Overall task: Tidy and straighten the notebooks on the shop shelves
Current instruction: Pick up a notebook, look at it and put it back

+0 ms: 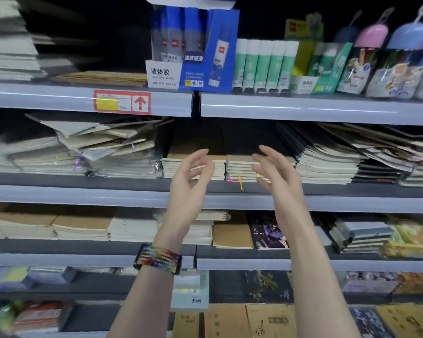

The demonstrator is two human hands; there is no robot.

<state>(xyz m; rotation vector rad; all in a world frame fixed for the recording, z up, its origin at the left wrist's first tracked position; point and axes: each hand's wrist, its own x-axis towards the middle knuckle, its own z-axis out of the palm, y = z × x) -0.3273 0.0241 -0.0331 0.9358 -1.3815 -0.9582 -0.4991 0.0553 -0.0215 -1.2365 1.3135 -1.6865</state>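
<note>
Two neat stacks of kraft-cover notebooks sit side by side on the middle shelf, the left stack (195, 152) and the right stack (239, 164). My left hand (191, 181) is raised in front of the left stack, fingers loosely curved and holding nothing. In front of the right stack, my right hand (276, 172) is raised with its palm facing left, also holding nothing. A messy, slanted pile of notebooks (103, 142) lies to the left, and fanned-out notebooks (327, 159) lie to the right.
The shelf above holds a blue glue box (198, 50), green glue sticks (264, 64) and packaged items (388, 69). The shelf below carries more notebook stacks (83, 225) and illustrated books (269, 232). Grey shelf edges (83, 193) jut forward.
</note>
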